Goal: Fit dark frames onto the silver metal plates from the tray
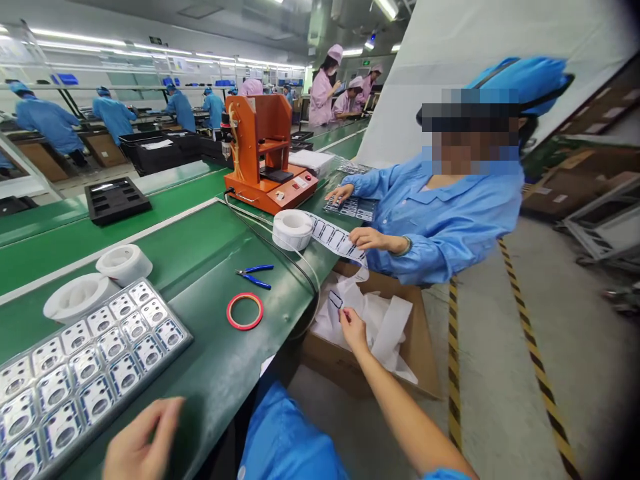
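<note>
My right hand (pixel 354 328) reaches over the open carton and pinches a small black-framed sticker (pixel 336 300) at its corner. My left hand (pixel 145 440) is blurred at the bottom, beside the tray (pixel 181 341) filled with rows of silver-and-blue square parts; its curled fingers are too smeared to read. A co-worker on the right has one hand (pixel 369 238) on a strip of framed labels (pixel 333 238) running off a white roll (pixel 293 230). The co-worker's other hand (pixel 340 194) rests by more parts in clear plastic.
Blue-handled cutters (pixel 257 275) and a red tape ring (pixel 245 311) lie on the green bench (pixel 200 307). Two white rolls (pixel 80 297) stand behind the tray. An orange press (pixel 270 160) is farther back, near a black tray (pixel 117 199). White backing paper fills the carton (pixel 425 347).
</note>
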`<action>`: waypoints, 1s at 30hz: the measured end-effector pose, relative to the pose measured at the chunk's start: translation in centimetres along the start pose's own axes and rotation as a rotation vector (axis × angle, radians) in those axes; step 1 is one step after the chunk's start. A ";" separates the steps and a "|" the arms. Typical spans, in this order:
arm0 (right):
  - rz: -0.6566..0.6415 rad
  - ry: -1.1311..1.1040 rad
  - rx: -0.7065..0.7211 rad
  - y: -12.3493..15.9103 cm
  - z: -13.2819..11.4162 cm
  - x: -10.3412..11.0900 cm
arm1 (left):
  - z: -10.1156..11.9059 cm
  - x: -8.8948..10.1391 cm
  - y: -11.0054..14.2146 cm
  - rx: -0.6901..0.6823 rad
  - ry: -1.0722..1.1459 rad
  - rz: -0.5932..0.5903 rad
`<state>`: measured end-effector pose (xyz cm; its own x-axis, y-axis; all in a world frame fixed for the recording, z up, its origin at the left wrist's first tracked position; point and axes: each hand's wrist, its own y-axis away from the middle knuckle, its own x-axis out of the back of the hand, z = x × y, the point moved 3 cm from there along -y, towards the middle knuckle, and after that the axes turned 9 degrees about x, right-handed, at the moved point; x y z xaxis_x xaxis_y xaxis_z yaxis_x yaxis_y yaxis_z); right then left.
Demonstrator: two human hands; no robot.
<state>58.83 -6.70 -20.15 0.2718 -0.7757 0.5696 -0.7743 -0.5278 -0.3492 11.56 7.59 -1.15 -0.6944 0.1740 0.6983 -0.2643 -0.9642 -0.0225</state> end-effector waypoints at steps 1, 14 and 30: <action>-0.013 -0.032 0.050 0.9 -0.7 0.9 | 2.5 -2.5 0.2 -0.107 0.054 -0.172; -0.248 -0.285 0.597 1.5 -12.8 7.6 | 18.0 -22.3 -2.1 -0.376 0.335 -0.474; 0.280 0.051 0.649 2.0 -10.1 10.3 | 15.9 -17.8 -4.9 0.291 0.885 -0.434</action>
<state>54.34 -12.22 -7.47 0.0729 -0.9038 0.4217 -0.3102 -0.4224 -0.8517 35.84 5.99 -2.05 -0.8532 0.4912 -0.1755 -0.5198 -0.7735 0.3627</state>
